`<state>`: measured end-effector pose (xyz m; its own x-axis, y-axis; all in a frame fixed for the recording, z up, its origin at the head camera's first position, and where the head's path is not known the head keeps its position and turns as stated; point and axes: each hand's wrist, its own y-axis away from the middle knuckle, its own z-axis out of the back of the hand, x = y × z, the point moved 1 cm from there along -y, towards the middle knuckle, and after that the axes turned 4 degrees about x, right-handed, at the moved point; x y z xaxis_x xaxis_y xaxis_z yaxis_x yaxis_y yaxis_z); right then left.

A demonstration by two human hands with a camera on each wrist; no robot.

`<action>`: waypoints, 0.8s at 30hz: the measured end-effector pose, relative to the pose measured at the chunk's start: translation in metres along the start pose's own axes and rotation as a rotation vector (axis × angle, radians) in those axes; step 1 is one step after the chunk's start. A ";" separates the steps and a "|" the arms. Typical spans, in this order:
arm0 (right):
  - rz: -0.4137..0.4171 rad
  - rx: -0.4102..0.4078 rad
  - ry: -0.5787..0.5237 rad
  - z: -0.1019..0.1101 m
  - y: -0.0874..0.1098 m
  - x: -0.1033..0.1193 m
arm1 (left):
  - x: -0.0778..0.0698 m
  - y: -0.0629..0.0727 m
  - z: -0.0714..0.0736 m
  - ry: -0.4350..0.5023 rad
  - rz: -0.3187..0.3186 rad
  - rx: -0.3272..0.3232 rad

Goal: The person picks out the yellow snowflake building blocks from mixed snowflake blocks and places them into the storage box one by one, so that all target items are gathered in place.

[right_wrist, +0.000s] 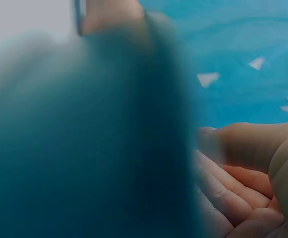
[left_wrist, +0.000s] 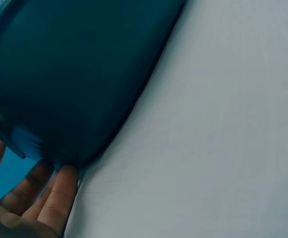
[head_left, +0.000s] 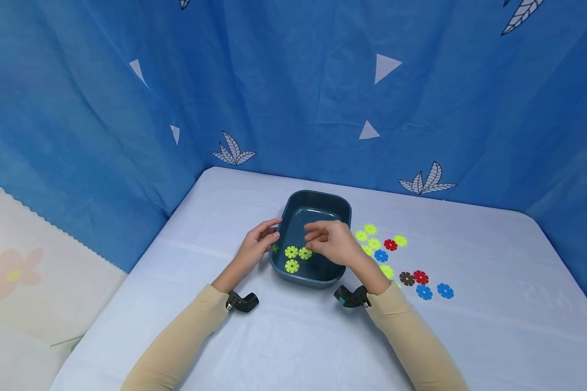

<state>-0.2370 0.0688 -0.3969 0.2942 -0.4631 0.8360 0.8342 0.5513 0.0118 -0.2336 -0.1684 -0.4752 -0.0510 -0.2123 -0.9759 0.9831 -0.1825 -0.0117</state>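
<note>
A dark blue-green plastic tub (head_left: 313,282) stands on the table, with yellow-green notched discs (head_left: 291,266) lying at its near left. My left hand (head_left: 256,244) is at the tub's left side; in the left wrist view, fairly straight fingers (left_wrist: 59,198) touch its outer wall. Over the inside of the tub hovers my right hand (head_left: 333,239), its fingers loosely bent and no disc showing in them. The right wrist view has the thumb (right_wrist: 248,144) stretched out, while the blurred tub wall (right_wrist: 84,148) hides the fingertips.
Right of the tub lie loose notched discs: several yellow-green ones (head_left: 370,229), red ones (head_left: 390,245), blue ones (head_left: 424,292) and a brown one (head_left: 407,278). A white cloth (head_left: 494,326) covers the table. Blue printed curtains (head_left: 298,98) hang behind it.
</note>
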 end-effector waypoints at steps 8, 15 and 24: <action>-0.096 -0.127 -0.075 0.044 0.018 -0.014 | 0.002 0.000 -0.001 -0.022 0.006 -0.011; -0.129 -0.283 -0.002 0.077 0.041 -0.038 | 0.000 0.001 -0.001 -0.018 0.005 -0.011; -0.264 -0.251 0.083 0.091 0.074 -0.071 | -0.001 0.000 -0.001 -0.029 0.011 -0.008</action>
<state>-0.2388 0.2059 -0.4057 0.0815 -0.6269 0.7748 0.9718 0.2227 0.0780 -0.2330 -0.1671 -0.4746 -0.0452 -0.2417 -0.9693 0.9851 -0.1721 -0.0030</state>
